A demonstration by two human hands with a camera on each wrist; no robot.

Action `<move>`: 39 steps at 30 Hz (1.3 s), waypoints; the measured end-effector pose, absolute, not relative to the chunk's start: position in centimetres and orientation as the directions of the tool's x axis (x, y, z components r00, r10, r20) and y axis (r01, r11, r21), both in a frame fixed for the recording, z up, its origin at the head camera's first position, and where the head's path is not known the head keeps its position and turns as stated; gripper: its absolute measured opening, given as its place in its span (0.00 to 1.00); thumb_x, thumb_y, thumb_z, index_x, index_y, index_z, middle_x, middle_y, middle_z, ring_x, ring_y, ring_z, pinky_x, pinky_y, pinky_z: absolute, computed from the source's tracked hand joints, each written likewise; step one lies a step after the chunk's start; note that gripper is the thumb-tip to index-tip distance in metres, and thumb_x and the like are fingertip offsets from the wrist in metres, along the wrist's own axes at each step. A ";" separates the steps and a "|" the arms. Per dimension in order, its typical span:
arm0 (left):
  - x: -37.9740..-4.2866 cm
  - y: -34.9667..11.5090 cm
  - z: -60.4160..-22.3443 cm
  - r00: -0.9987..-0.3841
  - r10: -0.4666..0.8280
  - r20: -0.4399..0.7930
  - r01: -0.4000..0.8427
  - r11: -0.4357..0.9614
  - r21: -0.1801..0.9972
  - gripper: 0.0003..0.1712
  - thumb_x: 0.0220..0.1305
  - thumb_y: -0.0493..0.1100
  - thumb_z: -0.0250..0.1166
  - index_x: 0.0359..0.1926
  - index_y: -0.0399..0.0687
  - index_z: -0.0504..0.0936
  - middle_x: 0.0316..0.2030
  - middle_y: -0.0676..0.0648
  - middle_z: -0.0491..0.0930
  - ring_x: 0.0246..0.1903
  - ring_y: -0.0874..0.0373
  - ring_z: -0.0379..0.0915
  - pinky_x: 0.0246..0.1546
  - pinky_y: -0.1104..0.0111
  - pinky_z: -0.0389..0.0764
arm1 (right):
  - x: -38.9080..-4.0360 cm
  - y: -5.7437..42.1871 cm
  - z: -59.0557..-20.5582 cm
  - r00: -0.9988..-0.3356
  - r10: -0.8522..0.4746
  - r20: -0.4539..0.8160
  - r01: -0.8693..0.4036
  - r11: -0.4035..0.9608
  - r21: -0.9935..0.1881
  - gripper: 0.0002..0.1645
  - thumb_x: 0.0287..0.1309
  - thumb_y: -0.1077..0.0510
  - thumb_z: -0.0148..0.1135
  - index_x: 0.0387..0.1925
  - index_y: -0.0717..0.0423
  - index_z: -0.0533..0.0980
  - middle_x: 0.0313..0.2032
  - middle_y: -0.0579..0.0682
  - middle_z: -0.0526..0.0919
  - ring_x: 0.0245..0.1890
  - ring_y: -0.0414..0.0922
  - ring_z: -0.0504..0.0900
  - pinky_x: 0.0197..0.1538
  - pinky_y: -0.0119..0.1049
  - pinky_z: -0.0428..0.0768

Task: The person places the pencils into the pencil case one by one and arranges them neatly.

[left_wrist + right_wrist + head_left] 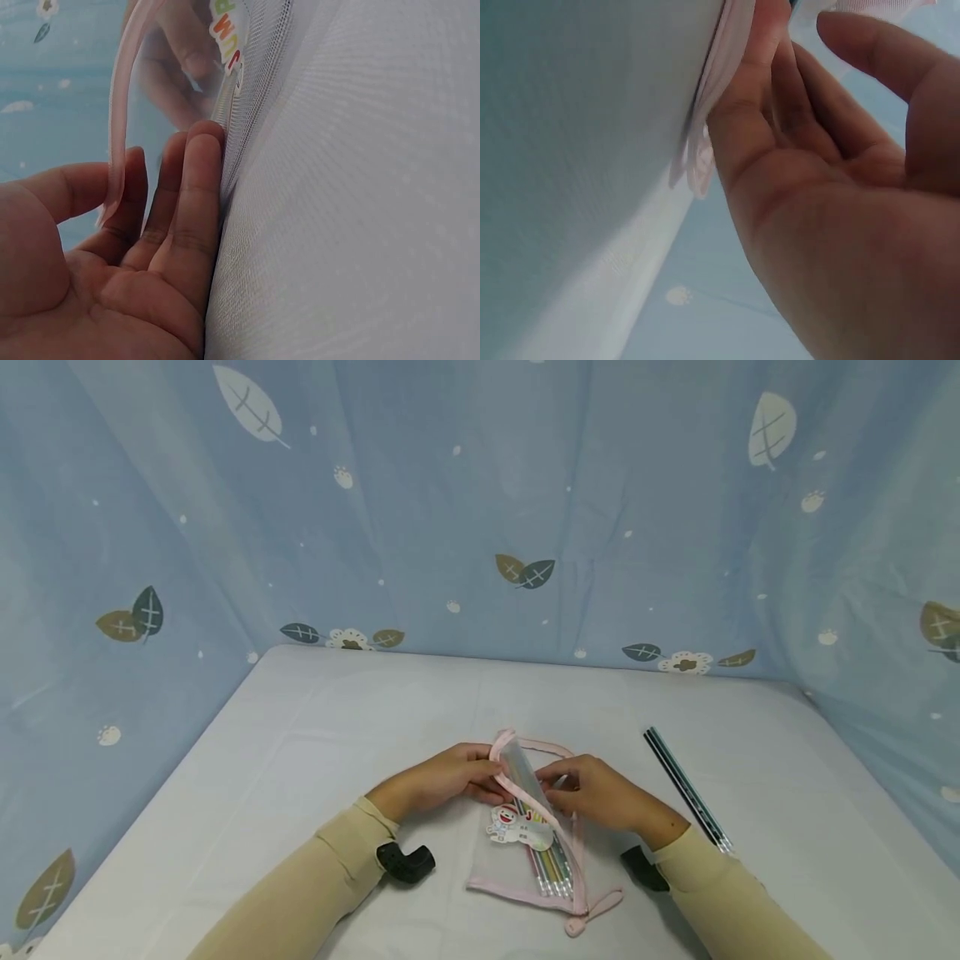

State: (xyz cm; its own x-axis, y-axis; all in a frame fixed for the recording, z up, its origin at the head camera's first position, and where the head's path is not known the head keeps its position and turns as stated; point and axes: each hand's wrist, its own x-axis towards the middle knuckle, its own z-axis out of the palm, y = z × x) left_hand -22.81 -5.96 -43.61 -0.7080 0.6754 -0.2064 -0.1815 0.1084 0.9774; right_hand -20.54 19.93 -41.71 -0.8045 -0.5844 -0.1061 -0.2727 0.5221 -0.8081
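Observation:
A see-through mesh pencil pouch [498, 864] with pink trim lies in the middle of the table. Several shiny colored pencils [553, 870] are inside it. My left hand [459, 774] pinches the pouch's pink edge [118, 112] between thumb and index finger, lifting it. The other left fingers extend beneath the raised clear side. My right hand [596, 792] is at the pouch's right side, its fingers reaching in by the pink edge. In the right wrist view its thumb stands apart from the fingers; the fingertips are partly out of sight.
A few dark green pencils [686, 789] lie together on the white table [360, 710], right of the right hand. A cartoon label [517, 828] is on the pouch. A pink pull strap [596, 910] hangs from its near corner. Blue patterned cloth [450, 510] surrounds the table.

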 end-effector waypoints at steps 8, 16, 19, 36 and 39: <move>-22.8 -5.8 -43.6 -0.710 0.673 -0.206 -0.187 0.102 0.977 0.17 0.77 0.37 0.48 0.55 0.27 0.72 0.45 0.39 0.83 0.44 0.55 0.83 0.49 0.65 0.85 | -19.8 20.5 -40.3 -0.875 -0.484 -0.011 -0.317 0.590 -0.743 0.18 0.67 0.61 0.60 0.57 0.60 0.79 0.47 0.58 0.84 0.36 0.44 0.83 0.33 0.32 0.83; -23.0 -5.9 -43.6 -0.722 0.654 -0.224 -0.220 0.091 0.971 0.16 0.78 0.38 0.48 0.54 0.29 0.73 0.43 0.40 0.84 0.43 0.54 0.84 0.49 0.62 0.86 | -18.7 22.2 -39.7 -0.903 -0.388 0.185 -0.415 0.678 -0.607 0.16 0.64 0.66 0.63 0.53 0.57 0.81 0.45 0.53 0.85 0.41 0.43 0.83 0.40 0.32 0.83; -23.0 -6.0 -43.7 -0.728 0.647 -0.227 -0.233 0.078 0.969 0.15 0.77 0.38 0.48 0.54 0.29 0.73 0.42 0.41 0.84 0.42 0.54 0.85 0.49 0.62 0.86 | -18.5 22.9 -39.7 -0.896 -0.365 0.255 -0.444 0.689 -0.573 0.16 0.63 0.67 0.64 0.51 0.57 0.82 0.45 0.52 0.86 0.40 0.44 0.83 0.40 0.32 0.83; -22.9 -6.0 -43.9 -0.723 0.657 -0.214 -0.229 0.065 0.971 0.15 0.77 0.36 0.48 0.53 0.28 0.71 0.40 0.42 0.83 0.41 0.56 0.84 0.47 0.65 0.86 | -18.6 25.8 -40.0 -0.899 -0.240 0.367 -0.410 0.758 -0.508 0.23 0.58 0.71 0.65 0.57 0.61 0.78 0.45 0.59 0.83 0.44 0.52 0.82 0.43 0.45 0.84; -22.7 -6.0 -43.7 -0.721 0.658 -0.218 -0.232 0.067 0.970 0.15 0.76 0.37 0.49 0.54 0.28 0.71 0.40 0.42 0.83 0.41 0.57 0.84 0.47 0.65 0.86 | -18.8 26.2 -40.1 -0.909 -0.241 0.341 -0.395 0.761 -0.515 0.25 0.59 0.71 0.65 0.59 0.62 0.76 0.47 0.61 0.82 0.47 0.55 0.81 0.45 0.49 0.83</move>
State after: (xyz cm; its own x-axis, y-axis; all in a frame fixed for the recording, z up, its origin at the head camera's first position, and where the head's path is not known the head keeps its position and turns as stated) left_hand -22.72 -5.97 -43.72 -0.7211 0.6577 -0.2176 -0.2320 0.0666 0.9704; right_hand -18.77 26.22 -40.14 -0.9086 -0.2411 0.3410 -0.3952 0.7605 -0.5152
